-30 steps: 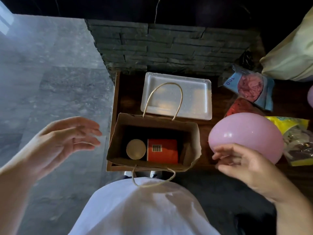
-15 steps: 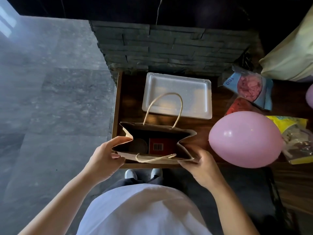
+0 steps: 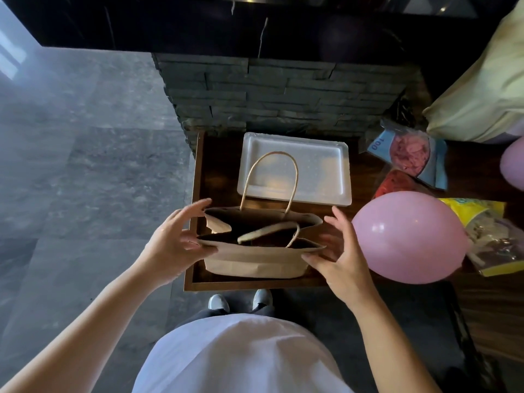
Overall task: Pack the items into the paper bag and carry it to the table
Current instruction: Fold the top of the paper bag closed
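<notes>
The brown paper bag (image 3: 255, 260) stands on the near part of a dark wooden table (image 3: 200, 282). Its mouth is squeezed into a narrow slit, so what lies inside is hidden. One rope handle (image 3: 269, 177) stands up at the back; the other (image 3: 269, 232) lies across the opening. My left hand (image 3: 173, 245) pinches the bag's left end, thumb on the near side and fingers on the far side. My right hand (image 3: 343, 259) holds the right end, thumb at the near corner, fingers spread upward.
A white foam tray (image 3: 320, 165) lies just behind the bag. A pink balloon (image 3: 408, 236) rests close to my right hand. Blue (image 3: 408, 154), red (image 3: 397, 182) and yellow (image 3: 487, 236) packets lie beyond it, below a pale cushion (image 3: 482, 89). A stone wall (image 3: 269, 92) backs the table.
Both hands came in from the sides and took the bag's ends, the right leaving the balloon. The wide-open mouth has been pressed nearly flat, hiding the round item and the orange box.
</notes>
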Demonstrator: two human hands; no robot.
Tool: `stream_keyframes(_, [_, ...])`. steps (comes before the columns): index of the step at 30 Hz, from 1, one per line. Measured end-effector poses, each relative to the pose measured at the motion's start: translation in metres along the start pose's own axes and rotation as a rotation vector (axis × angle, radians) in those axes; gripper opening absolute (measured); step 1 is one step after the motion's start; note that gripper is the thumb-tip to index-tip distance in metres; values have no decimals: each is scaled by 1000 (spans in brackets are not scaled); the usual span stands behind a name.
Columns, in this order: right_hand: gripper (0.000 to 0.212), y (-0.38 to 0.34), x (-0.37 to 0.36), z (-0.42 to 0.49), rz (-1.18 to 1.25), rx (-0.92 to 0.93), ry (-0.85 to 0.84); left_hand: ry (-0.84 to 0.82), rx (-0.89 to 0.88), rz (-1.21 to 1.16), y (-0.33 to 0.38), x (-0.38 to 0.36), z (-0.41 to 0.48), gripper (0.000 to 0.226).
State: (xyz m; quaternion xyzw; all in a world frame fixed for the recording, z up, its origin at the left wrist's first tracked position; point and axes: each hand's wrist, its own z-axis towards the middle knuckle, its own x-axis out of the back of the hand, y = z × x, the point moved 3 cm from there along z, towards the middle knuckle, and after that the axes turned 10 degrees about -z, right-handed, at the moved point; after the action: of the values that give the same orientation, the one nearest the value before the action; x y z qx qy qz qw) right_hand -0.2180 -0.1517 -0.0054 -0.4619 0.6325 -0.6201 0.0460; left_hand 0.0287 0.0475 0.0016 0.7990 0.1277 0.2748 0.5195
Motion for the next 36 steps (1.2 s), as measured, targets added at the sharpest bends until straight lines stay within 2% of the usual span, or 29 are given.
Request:
stream_keyframes(1, [91,-1,-4,2,-44,-3,-23,-18,0,1,0,-3,4,76])
stream_keyframes(2, [85,-1,-8,5,-80,2,-56,-25,0,21,-2,-5,7,63])
stream_keyframes(5, [38,5,-19,11,-55,-34,-57,52,88,10,-12,-12,19,15])
stream_keyframes(6, [25,8,-23,13,-22,-75,-7,90,154,-6,-18,-14,22,22])
stream_keyframes(8, [19,15,-32,18,-30,-171,103,141,309,-22,-32,-21,27,48])
stream_keyframes(12, [28,23,-44,21,-181,-230,156,205,413,-13,-48,-28,32,29])
stream_keyframes(14, [37,23,-44,20,-340,-151,184,208,285,221,-49,-25,29,33])
stream_keyframes(16, [29,16,-45,19,-571,20,240,226,-6,485,-42,-28,24,23])
stream_keyframes(18, [20,3,-52,17,-701,209,239,185,-250,590,-32,-41,17,16])
stream_keyframes(21, [18,-16,-78,18,-733,407,33,-31,-385,643,-26,-72,17,31])
stream_keyframes(23, [16,-21,-95,24,-720,422,-74,-95,-426,678,-26,-87,23,25])
stream_keyframes(25, [16,-21,-100,32,-712,405,-90,-83,-437,682,-27,-87,30,17])
stream_keyframes(28, [14,-7,-88,44,-691,350,-93,-34,-404,661,-35,-68,40,17])
stream_keyframes(31, [11,22,-57,50,-649,230,-31,50,-296,542,-53,-36,44,13])
stream_keyframes(36, [12,48,-38,47,-401,51,-46,76,85,174,-85,-14,48,22])
